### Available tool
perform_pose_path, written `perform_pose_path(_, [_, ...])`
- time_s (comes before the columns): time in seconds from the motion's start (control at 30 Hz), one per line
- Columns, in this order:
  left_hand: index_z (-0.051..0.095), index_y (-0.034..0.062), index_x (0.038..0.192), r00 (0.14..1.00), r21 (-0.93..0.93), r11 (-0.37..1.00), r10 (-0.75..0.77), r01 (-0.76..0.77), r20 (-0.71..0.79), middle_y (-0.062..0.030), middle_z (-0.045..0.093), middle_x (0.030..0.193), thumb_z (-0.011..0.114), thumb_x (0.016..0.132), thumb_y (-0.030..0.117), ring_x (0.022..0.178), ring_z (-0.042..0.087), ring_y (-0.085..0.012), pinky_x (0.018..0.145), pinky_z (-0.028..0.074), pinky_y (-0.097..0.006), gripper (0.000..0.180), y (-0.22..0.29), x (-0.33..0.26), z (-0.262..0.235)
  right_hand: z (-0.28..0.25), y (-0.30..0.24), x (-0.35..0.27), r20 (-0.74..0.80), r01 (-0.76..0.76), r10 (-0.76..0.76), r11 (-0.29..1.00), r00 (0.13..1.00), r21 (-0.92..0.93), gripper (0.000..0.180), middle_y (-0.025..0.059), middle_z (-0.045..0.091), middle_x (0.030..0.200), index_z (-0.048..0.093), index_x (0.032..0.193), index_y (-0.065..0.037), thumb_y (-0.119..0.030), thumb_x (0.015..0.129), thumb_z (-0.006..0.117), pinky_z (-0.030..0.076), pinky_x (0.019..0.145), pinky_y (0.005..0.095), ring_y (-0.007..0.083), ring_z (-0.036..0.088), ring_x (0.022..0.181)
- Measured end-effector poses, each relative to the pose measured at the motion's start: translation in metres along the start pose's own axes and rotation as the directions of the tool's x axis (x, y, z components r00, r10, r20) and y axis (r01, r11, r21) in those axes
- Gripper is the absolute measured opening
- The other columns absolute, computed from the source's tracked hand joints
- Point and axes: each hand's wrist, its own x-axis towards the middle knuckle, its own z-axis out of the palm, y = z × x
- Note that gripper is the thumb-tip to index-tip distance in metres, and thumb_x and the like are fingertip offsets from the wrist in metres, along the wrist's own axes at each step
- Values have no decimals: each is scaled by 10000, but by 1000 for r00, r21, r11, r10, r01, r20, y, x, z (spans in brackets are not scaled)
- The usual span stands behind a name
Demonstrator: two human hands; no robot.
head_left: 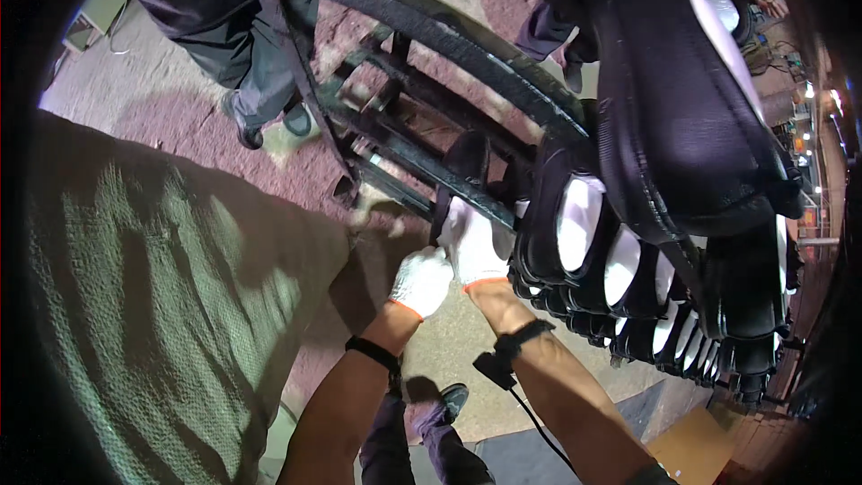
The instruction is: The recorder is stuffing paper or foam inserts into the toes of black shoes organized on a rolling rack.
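Both my hands wear white knit gloves with orange cuffs and meet at the lower end of a black metal rack. My right hand (478,247) is at a black shoe (467,158), its fingers closed around the lower part and partly hidden by the shoe and a rack bar. Close beside it, my left hand (422,280) is closed, with its fingertips against the right glove; what it pinches is hidden. To the right hang several more black shoes (549,216) with white showing in their openings. One large black shoe (691,117) is nearest to the camera.
Curved black bars of the rack (431,31) cross above my hands. A large woven green-grey sack or cover (171,305) fills the left side. Another person's legs (260,72) stand beyond it at the upper left. A cardboard piece (696,445) lies at the lower right.
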Motion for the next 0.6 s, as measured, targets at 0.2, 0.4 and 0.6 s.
perform_pose_path(0.2, [740,49,891,1000,-10,1000,11,-11,1,-103,677,876,643,847,97,890,713,-313,762,611,-448,117,4,12,0,-26,7,-7,156,-178,123,892,980,415,407,207,766,1082,731,1174,-13,-371,1095,553,539,940,446,325,713,994])
perform_pose_path(0.4, [706,46,893,997,56,996,-78,76,27,-114,670,900,632,857,85,891,708,-323,785,610,-451,91,-6,7,1,-34,-16,-12,79,-52,23,923,997,381,402,162,781,1198,736,1209,-32,-361,1111,528,533,1011,441,291,712,1096])
perform_pose_path(0.6, [636,13,1361,983,-55,984,-166,170,78,-190,678,1208,589,987,141,1162,657,-385,1023,556,-487,399,7,55,-15,-24,26,-57,-70,271,-296,930,953,-248,179,226,726,1056,700,1043,-33,-168,965,612,517,1009,531,442,678,1085])
